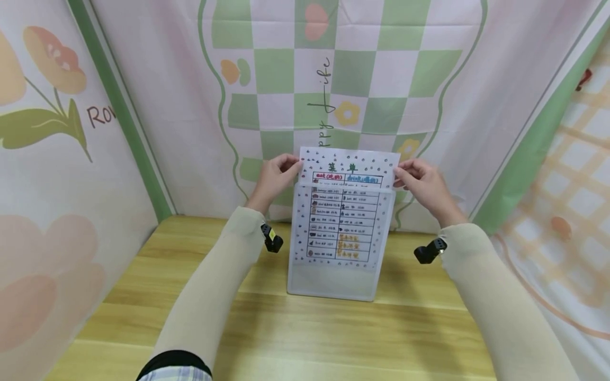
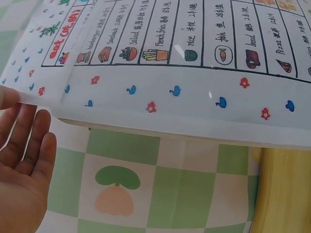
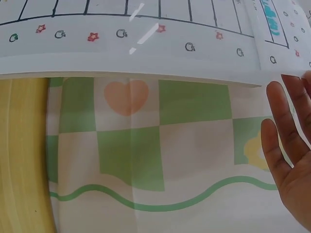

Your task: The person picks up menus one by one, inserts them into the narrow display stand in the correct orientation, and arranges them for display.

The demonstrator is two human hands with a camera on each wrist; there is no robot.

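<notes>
- Over the pale wooden table (image 1: 305,328), a hand-drawn white paper menu sheet (image 1: 348,169) stands partly inside a clear plastic sleeve (image 1: 333,280) propped upright.
- Left hand (image 1: 274,177) pinches the sheet's top left corner; its grip is closed on the paper.
- Right hand (image 1: 421,182) pinches the top right corner likewise.
- Most of the sheet looks sleeved; I'd judge only the top strip remains outside.
- Checked green cloth backdrop (image 1: 362,69) hangs behind.

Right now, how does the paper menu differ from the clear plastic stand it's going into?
The menu is white paper covered in coloured drawings and a ruled table; the stand is clear and unmarked. The menu pokes above the stand's top edge and doesn't reach its bottom. Both stand upright, both are rectangular.
</notes>
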